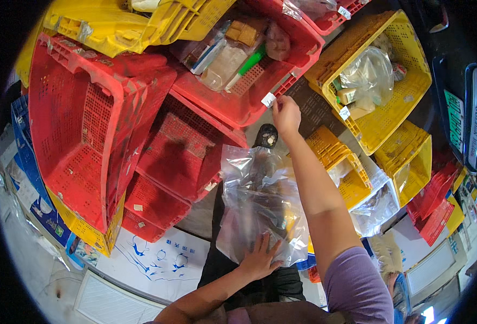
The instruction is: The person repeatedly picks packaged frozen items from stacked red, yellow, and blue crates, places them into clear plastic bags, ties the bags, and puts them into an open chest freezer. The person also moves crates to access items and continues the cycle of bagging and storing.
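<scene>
My left hand (259, 258) lies flat with fingers spread on a clear plastic bag (244, 216), which rests over my legs and has something yellowish showing in it. My right arm reaches forward, and my right hand (287, 116) is closed at the rim of a red crate (217, 108). Its fingertips are right beside a small white label (268, 100) on that rim; whether they pinch it or something else is hidden. Inside the crate are bagged goods, a yellow-brown block (242, 33) and a green-handled tool (253, 59).
Stacked red crates (82, 124) stand at the left, with a yellow crate (125, 27) above them. Another yellow crate (406, 102) at the right holds bagged bottles. Smaller yellow crates (330, 156) sit nearer. A dark vehicle (459, 102) borders the right. A shoe (266, 135) shows below my right hand.
</scene>
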{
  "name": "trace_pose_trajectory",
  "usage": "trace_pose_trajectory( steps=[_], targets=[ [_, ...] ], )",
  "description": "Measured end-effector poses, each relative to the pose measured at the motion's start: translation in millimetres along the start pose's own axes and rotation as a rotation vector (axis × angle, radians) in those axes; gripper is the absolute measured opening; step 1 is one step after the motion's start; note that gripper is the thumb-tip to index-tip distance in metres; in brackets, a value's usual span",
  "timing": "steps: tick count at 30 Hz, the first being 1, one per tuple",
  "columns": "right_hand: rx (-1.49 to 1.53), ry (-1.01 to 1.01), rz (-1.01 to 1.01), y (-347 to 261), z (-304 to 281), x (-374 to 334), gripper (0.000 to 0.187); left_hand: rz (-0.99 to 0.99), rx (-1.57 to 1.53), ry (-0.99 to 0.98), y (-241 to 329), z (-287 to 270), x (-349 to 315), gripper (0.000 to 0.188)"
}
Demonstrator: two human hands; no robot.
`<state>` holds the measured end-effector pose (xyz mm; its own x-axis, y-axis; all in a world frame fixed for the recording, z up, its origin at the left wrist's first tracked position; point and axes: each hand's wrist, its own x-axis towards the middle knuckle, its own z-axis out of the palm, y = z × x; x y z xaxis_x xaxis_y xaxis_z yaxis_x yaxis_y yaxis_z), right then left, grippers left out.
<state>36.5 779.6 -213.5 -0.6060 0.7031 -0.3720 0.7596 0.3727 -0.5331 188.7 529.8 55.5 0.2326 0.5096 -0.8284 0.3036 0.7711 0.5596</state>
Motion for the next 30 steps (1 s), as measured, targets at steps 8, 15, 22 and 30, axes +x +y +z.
trace_pose_trajectory(
  steps=[8, 15, 22, 30],
  targets=[
    [0.86, 0.058, 0.484, 8, -67, -92, 0.012, -0.053, -0.099, 0.01, 17, 3, -13, 0.082],
    [1.068, -0.2, 0.884, 36, -107, -263, 0.01, -0.013, -0.366, -0.078, -4, -2, -5, 0.079],
    [1.045, -0.189, 0.844, 40, -101, -343, 0.008, -0.12, -0.477, 0.048, -31, -39, 8, 0.043],
    [0.777, -0.242, 0.428, 36, -111, -349, 0.006, 0.108, -0.686, 0.195, -68, -62, 86, 0.025]
  ],
)
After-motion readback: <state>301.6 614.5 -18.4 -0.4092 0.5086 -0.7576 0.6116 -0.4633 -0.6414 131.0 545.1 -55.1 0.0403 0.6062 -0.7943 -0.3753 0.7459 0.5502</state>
